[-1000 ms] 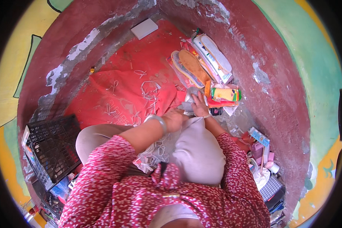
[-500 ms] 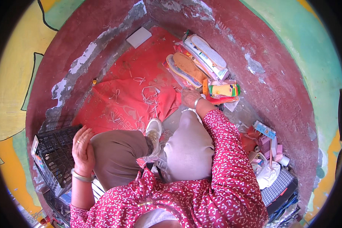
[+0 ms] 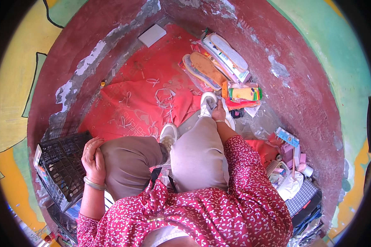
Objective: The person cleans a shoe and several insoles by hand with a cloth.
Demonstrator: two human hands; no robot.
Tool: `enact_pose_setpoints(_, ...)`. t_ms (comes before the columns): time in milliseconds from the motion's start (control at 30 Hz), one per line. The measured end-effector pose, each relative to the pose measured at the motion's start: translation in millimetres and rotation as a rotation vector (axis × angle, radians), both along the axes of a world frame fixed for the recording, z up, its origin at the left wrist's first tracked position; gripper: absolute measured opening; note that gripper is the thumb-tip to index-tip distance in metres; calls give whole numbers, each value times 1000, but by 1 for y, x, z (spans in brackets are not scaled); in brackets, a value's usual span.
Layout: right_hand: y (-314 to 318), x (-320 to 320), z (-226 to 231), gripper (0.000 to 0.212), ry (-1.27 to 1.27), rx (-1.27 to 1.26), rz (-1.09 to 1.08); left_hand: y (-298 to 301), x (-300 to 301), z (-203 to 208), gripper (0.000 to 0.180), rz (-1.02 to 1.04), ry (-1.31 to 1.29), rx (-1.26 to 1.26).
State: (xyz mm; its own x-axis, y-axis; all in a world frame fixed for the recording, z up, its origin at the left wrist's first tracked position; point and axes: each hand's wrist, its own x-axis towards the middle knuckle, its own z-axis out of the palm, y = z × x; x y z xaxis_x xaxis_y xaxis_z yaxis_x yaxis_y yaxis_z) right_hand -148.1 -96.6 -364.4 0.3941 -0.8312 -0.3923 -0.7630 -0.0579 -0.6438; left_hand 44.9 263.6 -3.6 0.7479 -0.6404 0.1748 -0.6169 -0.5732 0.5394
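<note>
My left hand [image 3: 93, 160] rests against the side of my left knee, its fingers loosely bent and holding nothing, close to a black plastic crate [image 3: 66, 158]. Down beside my right shoe [image 3: 208, 103], my right hand [image 3: 219, 113] is closed around part of a white thing [image 3: 231, 121], whose kind I cannot make out. Its fingers are partly hidden. The left shoe [image 3: 169, 133] stands on the floor. Past my right hand lie a brown insole [image 3: 208, 68], a pale insole [image 3: 224, 49] on top of packs, and a yellow item in clear packaging [image 3: 245, 94].
A red sheet [image 3: 140, 94] with loose white strings [image 3: 165, 99] covers the floor ahead. A white box [image 3: 152, 35] lies in the far corner. Peeling maroon walls close in on both sides. Boxes [image 3: 287, 137], a white bag [image 3: 290, 186] and a checked case [image 3: 303, 195] crowd the right.
My right hand has moved down and a little right, from near the insoles to beside my right shoe. The right foot now shows further forward. My left hand has shifted slightly onto the knee.
</note>
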Motion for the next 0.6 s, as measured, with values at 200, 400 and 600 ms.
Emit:
enact_pose_setpoints(200, 0, 26, 9, 36, -197, -470, 133, 6, 2, -3, 24, -20, 39, 15)
enact_pose_setpoints(400, -13, 71, 85, 31, -146, -332, 797, 3, -2, 0, 23, 3, 41, 21)
enact_pose_setpoints(600, -7, 81, 53, 28, 518, -382, 1450, -11, -3, -1, 21, -24, -12, 24)
